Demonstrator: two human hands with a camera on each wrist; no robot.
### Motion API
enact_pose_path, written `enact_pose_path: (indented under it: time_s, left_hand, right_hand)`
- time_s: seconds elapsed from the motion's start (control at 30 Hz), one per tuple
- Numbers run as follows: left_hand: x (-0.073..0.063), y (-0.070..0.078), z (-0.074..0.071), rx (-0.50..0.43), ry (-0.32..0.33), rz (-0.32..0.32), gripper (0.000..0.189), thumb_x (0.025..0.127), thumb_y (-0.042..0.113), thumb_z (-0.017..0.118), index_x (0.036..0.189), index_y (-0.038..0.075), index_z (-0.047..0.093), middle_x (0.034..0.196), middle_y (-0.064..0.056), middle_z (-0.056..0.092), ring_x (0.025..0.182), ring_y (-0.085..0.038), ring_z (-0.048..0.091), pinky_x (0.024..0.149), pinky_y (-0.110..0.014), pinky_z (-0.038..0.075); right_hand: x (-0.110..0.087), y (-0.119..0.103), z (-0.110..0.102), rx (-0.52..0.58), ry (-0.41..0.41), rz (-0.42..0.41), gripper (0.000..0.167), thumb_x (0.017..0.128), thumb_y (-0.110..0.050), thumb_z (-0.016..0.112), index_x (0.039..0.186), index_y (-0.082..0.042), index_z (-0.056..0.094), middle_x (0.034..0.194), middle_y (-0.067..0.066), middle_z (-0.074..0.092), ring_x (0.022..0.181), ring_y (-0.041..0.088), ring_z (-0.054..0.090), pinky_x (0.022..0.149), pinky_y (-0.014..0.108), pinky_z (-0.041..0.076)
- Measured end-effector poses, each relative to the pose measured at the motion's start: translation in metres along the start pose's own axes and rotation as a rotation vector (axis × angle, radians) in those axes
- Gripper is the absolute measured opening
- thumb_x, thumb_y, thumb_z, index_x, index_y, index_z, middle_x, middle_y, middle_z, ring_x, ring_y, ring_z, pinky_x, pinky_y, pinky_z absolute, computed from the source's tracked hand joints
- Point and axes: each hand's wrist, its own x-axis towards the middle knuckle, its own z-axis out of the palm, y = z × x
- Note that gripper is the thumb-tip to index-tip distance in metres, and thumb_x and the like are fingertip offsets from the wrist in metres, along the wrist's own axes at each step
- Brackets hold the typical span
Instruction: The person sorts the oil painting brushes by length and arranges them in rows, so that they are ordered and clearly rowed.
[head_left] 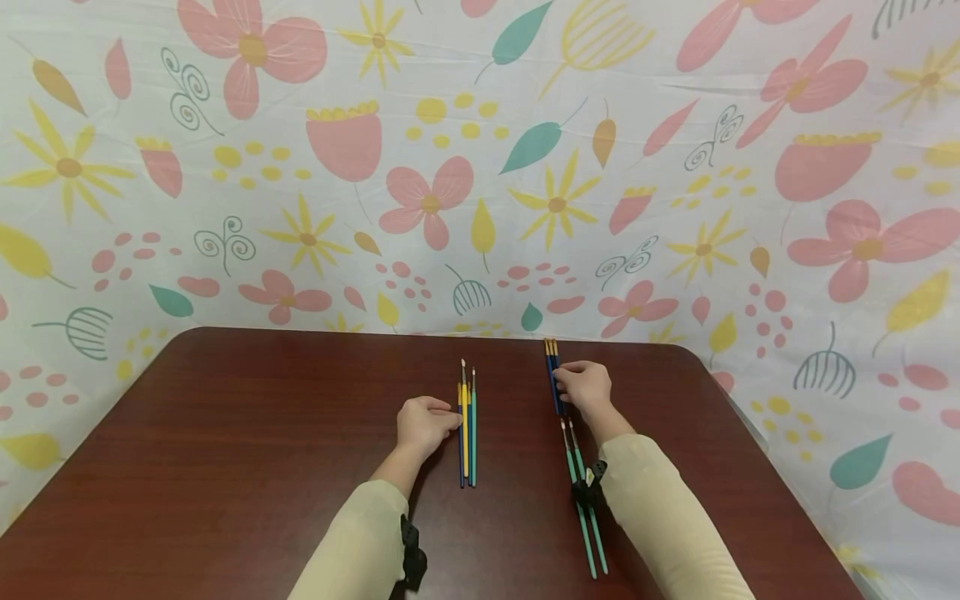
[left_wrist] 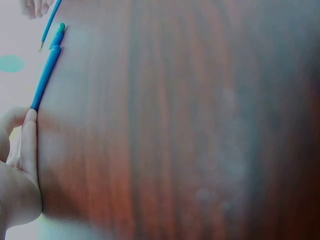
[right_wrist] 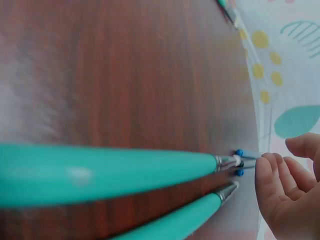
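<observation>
Head view: mixed bunch of brushes [head_left: 465,437] on the table [head_left: 262,458]. Left hand [head_left: 423,425] touches its left side, fingers fairly straight. Blue brushes [head_left: 552,362] lie right of the bunch, farther back; right hand [head_left: 587,386] touches them, thumb apart from fingers. Green pair [head_left: 585,533]: right of the bunch, nearer the person. Best, I judge: light, even nudges, handles parallel, right cuff [head_left: 626,467] clear.

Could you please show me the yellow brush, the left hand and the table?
Yellow brush [head_left: 466,437]: head view, on its handle.
Left hand [head_left: 423,426]: head view, on its middle.
Table [head_left: 225,450]: head view, on its bare top.
</observation>
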Motion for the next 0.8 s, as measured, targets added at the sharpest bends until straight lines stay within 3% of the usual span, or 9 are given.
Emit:
enact_pose_path:
  time_s: [0.3,0.8]
  left_hand:
    - [0.0,0.001,0.0,-0.02,-0.01,-0.017,0.024,0.075,0.013,0.077,0.094,0.001,0.069,0.083,-0.011,0.074,0.061,-0.014,0.066,0.059,-0.03,0.054]
    - [0.002,-0.003,0.002,-0.025,-0.004,-0.011,0.024,0.074,0.013,0.077,0.093,0.001,0.069,0.082,-0.011,0.074,0.06,-0.014,0.066,0.058,-0.029,0.054]
  right_hand:
    - [-0.018,-0.006,0.007,0.058,-0.085,-0.026,0.036,0.092,-0.016,0.059,0.122,0.003,0.059,0.11,0.022,0.065,0.08,0.015,0.066,0.07,0.03,0.058]
    - [-0.04,-0.015,0.029,0.171,-0.269,-0.002,0.041,0.096,-0.019,0.053,0.13,0.004,0.051,0.128,0.025,0.056,0.109,0.032,0.063,0.08,0.035,0.057]
